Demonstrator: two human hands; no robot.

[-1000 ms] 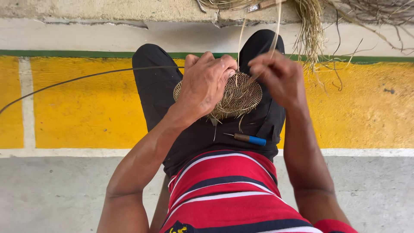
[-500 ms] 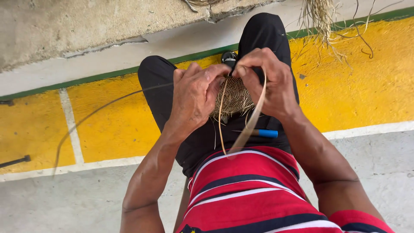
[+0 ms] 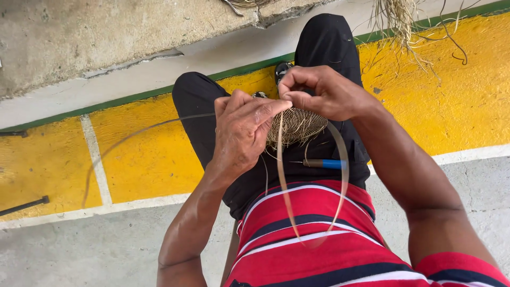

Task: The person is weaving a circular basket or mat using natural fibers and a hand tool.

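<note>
A small round woven disc (image 3: pixel 297 127) of pale plant fibre rests over my lap, on my black trousers. My left hand (image 3: pixel 241 130) grips its left edge, fingers curled over the top. My right hand (image 3: pixel 321 93) pinches a flat pale fibre strip (image 3: pixel 287 186) at the disc's upper rim, fingertips meeting those of the left hand. The strip loops down over my red striped shirt and back up towards the right wrist. A thin long strand (image 3: pixel 133 135) trails left from the disc across the floor.
A tool with a blue handle (image 3: pixel 326 163) lies on my lap below the disc. Loose dry fibres (image 3: pixel 404 21) hang at the top right. A yellow painted floor band (image 3: pixel 154 154) with white lines runs below a concrete kerb (image 3: pixel 106 37). A dark rod (image 3: pixel 24 206) lies at the left.
The view has tilted and shifted. My right hand has pulled the strip through, so it now hangs as a longer loop over my shirt. Both hands' fingertips have come together at the disc's rim.
</note>
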